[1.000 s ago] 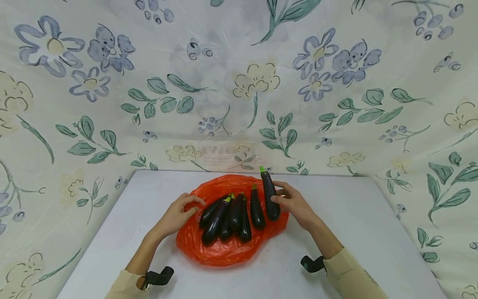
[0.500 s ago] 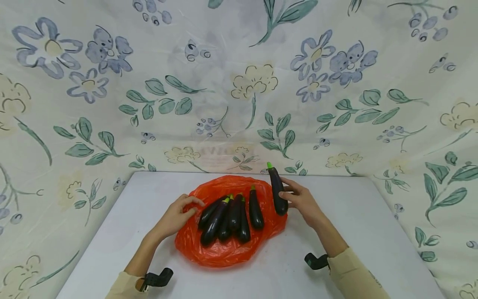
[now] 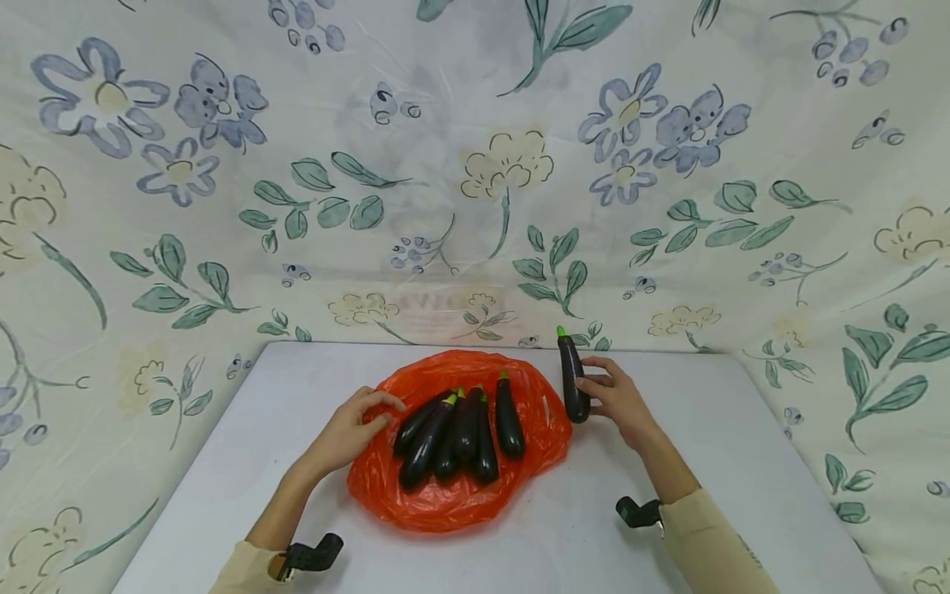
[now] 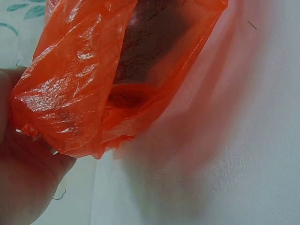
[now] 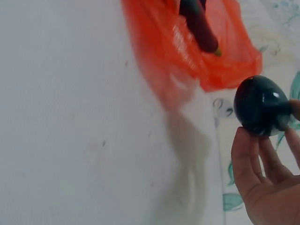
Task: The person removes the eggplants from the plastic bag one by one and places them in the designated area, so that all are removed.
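Observation:
My right hand grips an eggplant between thumb and fingers, its green stem end pointing up, beyond the right edge of a red plastic bag. In the right wrist view, the rounded dark end of that eggplant sits at the fingertips of the right hand. Several more eggplants lie on the bag, one of them a little apart on the right. My left hand holds the bag's left edge; in the left wrist view the red plastic covers most of its fingers.
A white table carries the bag. Behind and on both sides hangs a floral-patterned cloth. Each wrist wears a small black camera, one on the left and one on the right.
The right hand has carried its eggplant rightward, from above the bag's right side to past its edge. The left hand and the other eggplants stay in place.

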A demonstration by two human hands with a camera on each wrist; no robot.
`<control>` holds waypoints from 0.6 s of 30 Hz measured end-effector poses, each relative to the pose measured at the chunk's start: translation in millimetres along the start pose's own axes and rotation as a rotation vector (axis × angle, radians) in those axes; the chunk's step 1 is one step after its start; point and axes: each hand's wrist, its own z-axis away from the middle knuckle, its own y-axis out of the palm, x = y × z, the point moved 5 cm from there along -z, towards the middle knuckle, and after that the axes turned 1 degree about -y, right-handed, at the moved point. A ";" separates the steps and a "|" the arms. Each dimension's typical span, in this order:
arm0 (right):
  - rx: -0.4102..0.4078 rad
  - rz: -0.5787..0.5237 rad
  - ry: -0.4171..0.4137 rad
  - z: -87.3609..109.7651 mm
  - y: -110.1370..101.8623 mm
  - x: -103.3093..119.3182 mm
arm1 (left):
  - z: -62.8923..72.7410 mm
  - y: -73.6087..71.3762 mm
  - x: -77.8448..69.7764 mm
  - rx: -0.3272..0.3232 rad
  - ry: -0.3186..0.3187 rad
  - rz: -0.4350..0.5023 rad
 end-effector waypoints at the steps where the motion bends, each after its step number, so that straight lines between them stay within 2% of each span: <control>1: -0.002 0.010 0.008 -0.5 -1.4 -2.1 | 0.0 0.0 0.1 0.001 0.000 0.000; 10: -0.037 0.119 0.102 -3.6 -9.0 -26.0 | 0.2 0.7 1.1 -0.002 -0.004 -0.006; 18: -0.047 0.192 0.087 -8.8 -8.3 -32.4 | -1.2 0.3 -0.6 -0.003 -0.006 -0.015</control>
